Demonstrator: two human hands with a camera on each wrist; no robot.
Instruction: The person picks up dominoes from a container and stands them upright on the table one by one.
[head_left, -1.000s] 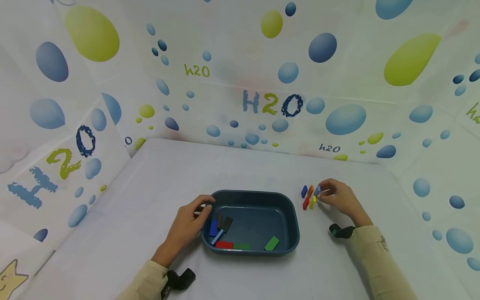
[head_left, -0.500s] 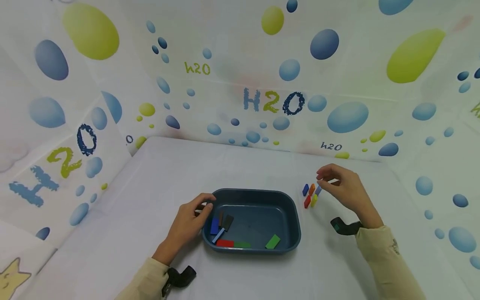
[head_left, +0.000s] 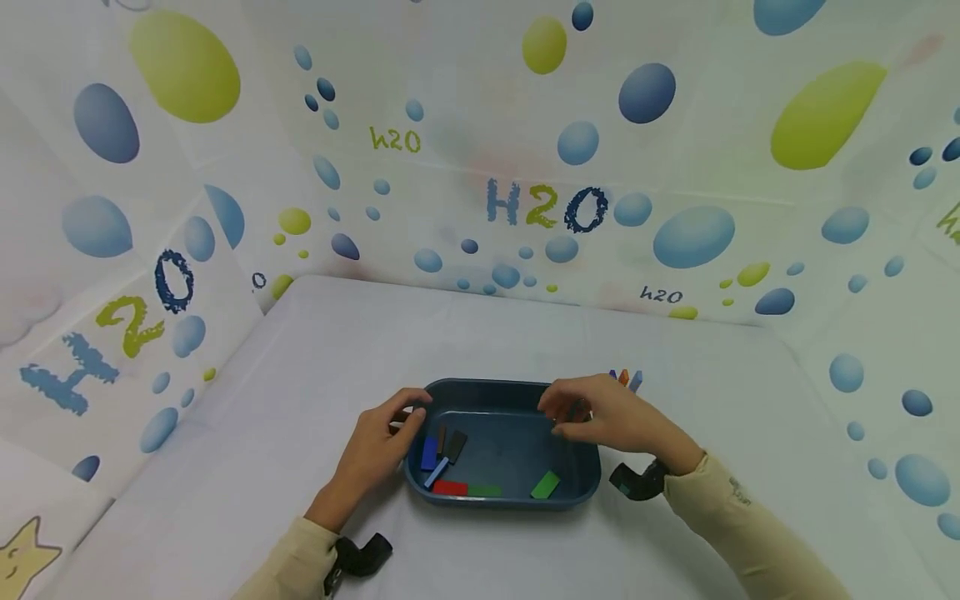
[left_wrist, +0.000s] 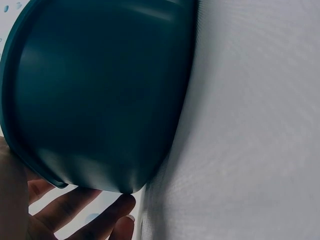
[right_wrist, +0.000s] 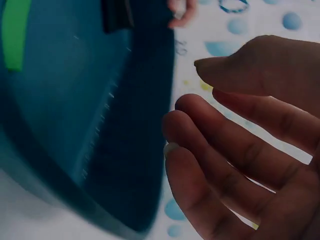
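Observation:
In the head view a dark blue-green tray (head_left: pixel 495 502) stands on the white table. My left hand (head_left: pixel 375 442) holds its left end, thumb at the rim; in the left wrist view the fingers (left_wrist: pixel 107 215) bend against the outer wall. My right hand (head_left: pixel 607 414) hovers over the tray's right end, fingers loosely curved and holding nothing, as the right wrist view also shows. Flat domino blocks lie inside: a blue one (head_left: pixel 428 453), a red one (head_left: pixel 450 487), a green one (head_left: pixel 545 485), a black one (head_left: pixel 457 447) and others at the left.
Right of the tray, behind my right hand, small upright dominoes stand, including an orange one (head_left: pixel 624 377) and a light blue one (head_left: pixel 636 381); the hand hides the others. A patterned curtain (head_left: pixel 450 208) walls the table's back and sides. Each wrist bears a black camera mount (head_left: pixel 363 557).
My right hand has moved left from the upright dominoes to above the tray, lifting away from the light blue one, which stays standing. The left hand and tray have not moved.

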